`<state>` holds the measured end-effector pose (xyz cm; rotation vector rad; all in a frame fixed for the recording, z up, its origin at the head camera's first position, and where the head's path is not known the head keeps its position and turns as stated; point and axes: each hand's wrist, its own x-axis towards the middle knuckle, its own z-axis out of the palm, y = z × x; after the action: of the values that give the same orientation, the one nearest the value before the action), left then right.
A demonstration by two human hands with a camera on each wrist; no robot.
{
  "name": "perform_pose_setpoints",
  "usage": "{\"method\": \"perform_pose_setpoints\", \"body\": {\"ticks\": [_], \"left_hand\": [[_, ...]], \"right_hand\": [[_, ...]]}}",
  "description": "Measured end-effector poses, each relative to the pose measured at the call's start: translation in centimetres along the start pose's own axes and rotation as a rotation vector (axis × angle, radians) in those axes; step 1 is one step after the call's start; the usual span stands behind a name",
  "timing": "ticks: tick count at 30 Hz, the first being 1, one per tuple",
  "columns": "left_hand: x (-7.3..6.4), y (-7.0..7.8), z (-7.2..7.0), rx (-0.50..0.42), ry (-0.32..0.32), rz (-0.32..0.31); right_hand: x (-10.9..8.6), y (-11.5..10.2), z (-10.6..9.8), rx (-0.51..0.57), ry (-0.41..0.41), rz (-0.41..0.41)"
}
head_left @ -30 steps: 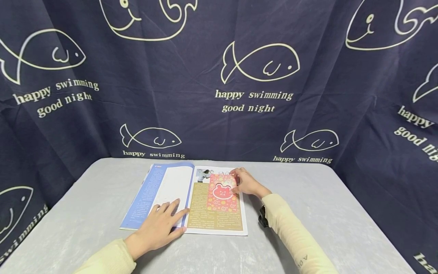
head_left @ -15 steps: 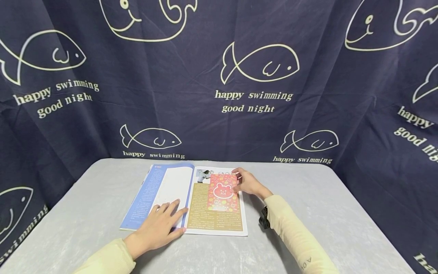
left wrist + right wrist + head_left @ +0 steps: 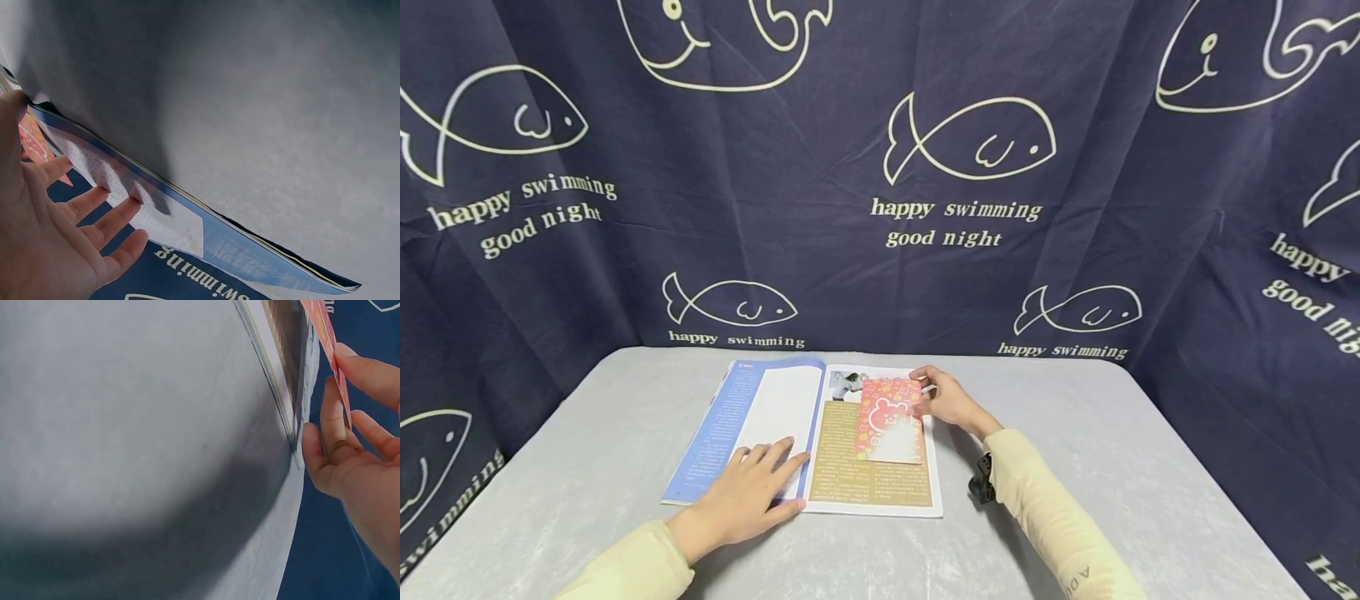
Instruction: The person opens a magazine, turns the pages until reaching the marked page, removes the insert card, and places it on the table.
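An open magazine lies on the table, with a blue-and-white left page and a brown text block on the right page. My left hand rests across the left page near the fold, fingers spread; the left wrist view shows this hand with its fingers apart. Over the right page is a flat red card printed with a bear face, glare whitening its lower part. At the card's right edge, my right hand pinches it. The right wrist view shows the thin card tilted between thumb and fingers of that hand.
A light grey cloth covers the table. Behind and around it hangs a dark blue curtain with fish drawings and lettering. A black strap device sits at the right wrist.
The red card has tilted slightly in my right hand, its top edge a little higher and the glare spreading over its lower part. My left hand has barely shifted left.
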<state>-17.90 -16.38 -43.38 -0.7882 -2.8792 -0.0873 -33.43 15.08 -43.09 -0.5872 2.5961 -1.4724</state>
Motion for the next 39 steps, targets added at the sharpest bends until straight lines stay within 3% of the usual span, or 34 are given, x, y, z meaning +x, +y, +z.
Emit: {"method": "perform_pose_setpoints", "body": {"ticks": [15, 29, 39], "left_hand": [[0.0, 0.0, -0.1, 0.007, 0.009, 0.005], [0.0, -0.1, 0.0, 0.016, 0.003, 0.004], [0.0, -0.1, 0.0, 0.031, 0.027, 0.006]], "right_hand": [[-0.6, -1.2, 0.0, 0.189, -0.033, 0.031], [-0.6, -1.0, -0.3, 0.360, 0.001, 0.080], [-1.1, -0.3, -1.4, 0.345, 0.015, 0.100]]}}
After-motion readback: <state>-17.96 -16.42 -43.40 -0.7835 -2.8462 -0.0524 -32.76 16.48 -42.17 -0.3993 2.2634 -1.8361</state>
